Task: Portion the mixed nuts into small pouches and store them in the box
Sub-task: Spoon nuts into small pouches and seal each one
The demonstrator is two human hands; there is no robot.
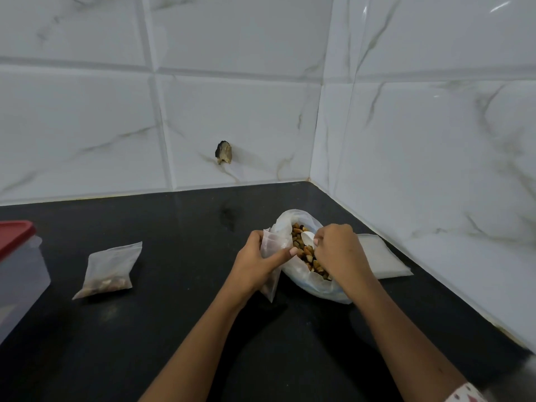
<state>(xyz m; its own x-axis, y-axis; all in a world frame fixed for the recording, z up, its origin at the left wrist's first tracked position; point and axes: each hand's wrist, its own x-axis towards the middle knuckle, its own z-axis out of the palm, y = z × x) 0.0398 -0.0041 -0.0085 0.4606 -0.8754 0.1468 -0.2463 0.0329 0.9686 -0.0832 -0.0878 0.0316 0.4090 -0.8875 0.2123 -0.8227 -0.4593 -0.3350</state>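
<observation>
Done: one filled pouch [108, 271] on counter, 9 o'clock of nut bag [307, 283], unboxed | Now: left hand [261, 264] grips second pouch [269, 242]; right hand [339, 250] pinches spoon [307, 237] in nuts | Left: empty pouches [383, 256] at 3 o'clock; red-lidded box [20, 274] far 9 o'clock

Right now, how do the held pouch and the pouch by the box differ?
The held pouch is upright in the left hand; the counter pouch lies flat, untouched. The counter pouch holds nuts; the held pouch looks empty. Both are small, translucent.
</observation>
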